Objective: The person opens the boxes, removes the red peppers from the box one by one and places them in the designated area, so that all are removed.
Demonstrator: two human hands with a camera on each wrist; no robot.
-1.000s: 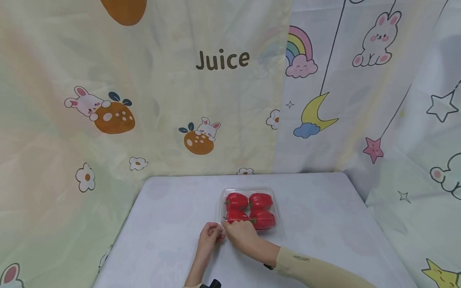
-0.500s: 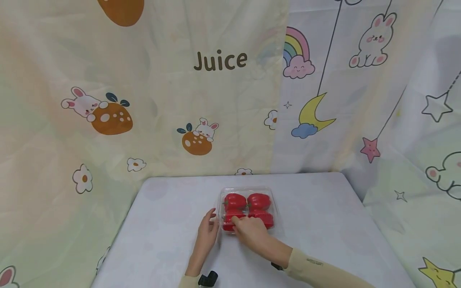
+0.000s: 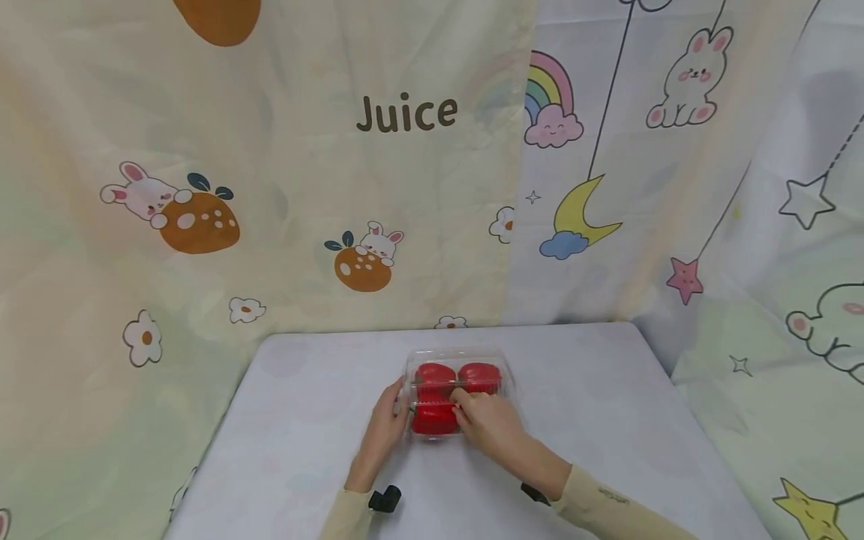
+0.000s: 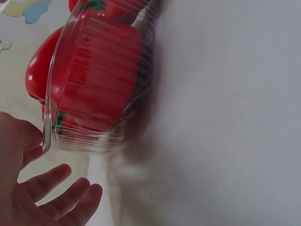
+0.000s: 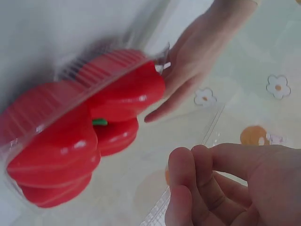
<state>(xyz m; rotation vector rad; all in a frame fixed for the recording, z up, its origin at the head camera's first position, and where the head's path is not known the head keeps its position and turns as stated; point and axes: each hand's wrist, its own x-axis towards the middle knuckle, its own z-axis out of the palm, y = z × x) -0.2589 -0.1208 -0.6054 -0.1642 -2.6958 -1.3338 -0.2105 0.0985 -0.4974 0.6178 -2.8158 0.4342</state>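
A clear plastic clamshell box with red bell peppers stands on the table. My right hand pinches the edge of its see-through lid, which is raised over the peppers. In the right wrist view, the thumb and fingers of the right hand meet at that edge. My left hand is at the box's left side. The left wrist view shows the left hand with its fingertips right at the rim and the other fingers spread. The right hand hides the front right pepper in the head view.
The white table runs out on both sides of the box. Behind and beside it hang printed cloths with rabbits, fruit and stars. A dark wrist camera sits on the left wrist.
The right hand has gone from the box's front left corner to over its front right part, lifting the lid's edge. The left hand has slid farther back along the left side.
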